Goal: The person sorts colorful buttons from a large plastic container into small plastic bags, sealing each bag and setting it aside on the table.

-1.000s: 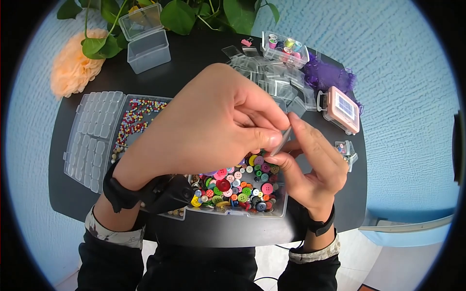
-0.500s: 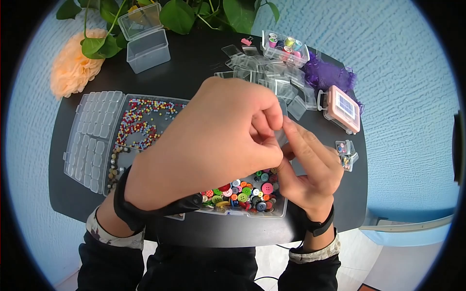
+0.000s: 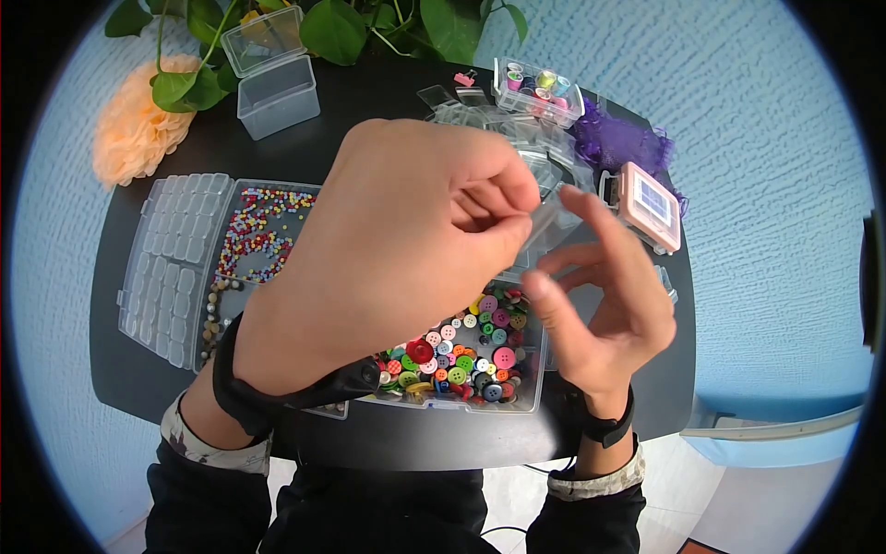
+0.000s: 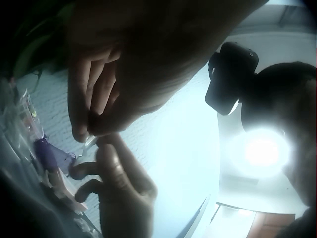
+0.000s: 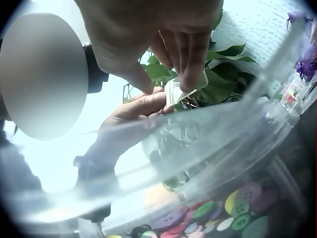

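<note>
In the head view, my left hand [image 3: 397, 240] pinches a small clear plastic case [image 3: 544, 223] between thumb and curled fingers, above the button compartment. My right hand [image 3: 614, 309] is just right of it, thumb and fingers spread apart, the index fingertip close to the case. The right wrist view shows the case [image 5: 173, 92] between the left hand [image 5: 141, 108] and the fingertips of the right hand [image 5: 153, 34]. In the left wrist view, the left hand [image 4: 106, 84] is above the right hand [image 4: 124, 188]. Colourful buttons [image 3: 457, 374] lie below, partly hidden by the left arm.
Small beads [image 3: 254, 240] fill a compartment beside the ribbed clear lid [image 3: 175, 268]. Clear pieces [image 3: 498, 120], a box of spools [image 3: 540, 90], a purple mesh bag [image 3: 623, 143] and a pink case [image 3: 651, 205] stand behind. An open clear box [image 3: 277, 100] is at the back left.
The right hand's thumb and fingers have spread and moved away from the left fingertips. The left hand has shifted slightly up and left, still pinching the clear case, and more buttons show beneath it.
</note>
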`<action>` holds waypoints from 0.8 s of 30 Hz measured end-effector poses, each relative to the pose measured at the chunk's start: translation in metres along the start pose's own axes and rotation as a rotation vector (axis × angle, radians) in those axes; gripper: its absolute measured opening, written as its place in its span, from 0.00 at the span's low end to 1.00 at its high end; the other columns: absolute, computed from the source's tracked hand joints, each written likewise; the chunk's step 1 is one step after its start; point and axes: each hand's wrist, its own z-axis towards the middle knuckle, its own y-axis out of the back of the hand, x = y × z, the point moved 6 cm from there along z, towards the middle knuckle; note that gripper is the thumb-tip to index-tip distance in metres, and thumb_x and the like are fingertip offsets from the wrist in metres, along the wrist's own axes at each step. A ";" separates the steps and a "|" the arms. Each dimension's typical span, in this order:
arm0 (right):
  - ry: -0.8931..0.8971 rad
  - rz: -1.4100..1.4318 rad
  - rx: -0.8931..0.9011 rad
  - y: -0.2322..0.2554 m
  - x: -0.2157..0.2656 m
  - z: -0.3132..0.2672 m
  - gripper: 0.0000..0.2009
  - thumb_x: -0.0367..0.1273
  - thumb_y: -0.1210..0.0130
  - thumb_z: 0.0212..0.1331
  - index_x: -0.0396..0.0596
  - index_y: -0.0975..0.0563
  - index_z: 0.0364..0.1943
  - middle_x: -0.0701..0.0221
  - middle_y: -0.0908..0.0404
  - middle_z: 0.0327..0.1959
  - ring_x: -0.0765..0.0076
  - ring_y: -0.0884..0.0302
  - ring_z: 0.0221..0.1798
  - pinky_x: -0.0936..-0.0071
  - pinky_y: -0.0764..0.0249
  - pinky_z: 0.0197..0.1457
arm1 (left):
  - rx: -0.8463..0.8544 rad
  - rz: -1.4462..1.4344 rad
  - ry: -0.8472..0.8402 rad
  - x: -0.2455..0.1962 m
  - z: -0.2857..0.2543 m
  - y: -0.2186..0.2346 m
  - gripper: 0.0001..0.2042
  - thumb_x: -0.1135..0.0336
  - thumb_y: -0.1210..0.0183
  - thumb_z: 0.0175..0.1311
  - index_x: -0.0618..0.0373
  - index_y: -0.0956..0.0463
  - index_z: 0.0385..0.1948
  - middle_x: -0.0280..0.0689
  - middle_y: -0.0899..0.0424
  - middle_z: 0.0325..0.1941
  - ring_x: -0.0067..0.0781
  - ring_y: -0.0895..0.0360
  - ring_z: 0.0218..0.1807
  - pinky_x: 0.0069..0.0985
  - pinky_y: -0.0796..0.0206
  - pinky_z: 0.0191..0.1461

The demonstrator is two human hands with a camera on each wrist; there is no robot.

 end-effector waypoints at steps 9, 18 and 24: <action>-0.115 -0.034 -0.196 0.014 -0.003 -0.001 0.08 0.19 0.29 0.47 0.34 0.16 0.32 0.64 0.20 0.38 0.80 0.20 0.29 0.86 0.27 0.28 | -0.096 0.306 -0.399 -0.019 -0.008 -0.006 0.05 0.79 0.34 0.54 0.62 0.18 0.32 0.38 0.13 0.30 0.27 0.12 0.34 0.19 0.24 0.38; -0.296 0.149 -0.052 0.001 -0.017 -0.004 0.06 0.19 0.33 0.53 0.31 0.16 0.35 0.63 0.15 0.32 0.77 0.17 0.32 0.85 0.23 0.34 | -0.091 0.298 -0.472 -0.016 -0.009 -0.013 0.05 0.80 0.35 0.54 0.61 0.18 0.32 0.38 0.13 0.30 0.28 0.12 0.34 0.19 0.24 0.36; -0.357 0.138 -0.007 -0.004 -0.017 -0.009 0.07 0.22 0.34 0.56 0.30 0.17 0.37 0.64 0.13 0.30 0.76 0.15 0.33 0.83 0.20 0.38 | -0.094 0.316 -0.417 -0.015 -0.008 -0.013 0.05 0.80 0.35 0.54 0.62 0.18 0.31 0.38 0.12 0.30 0.29 0.11 0.36 0.18 0.23 0.38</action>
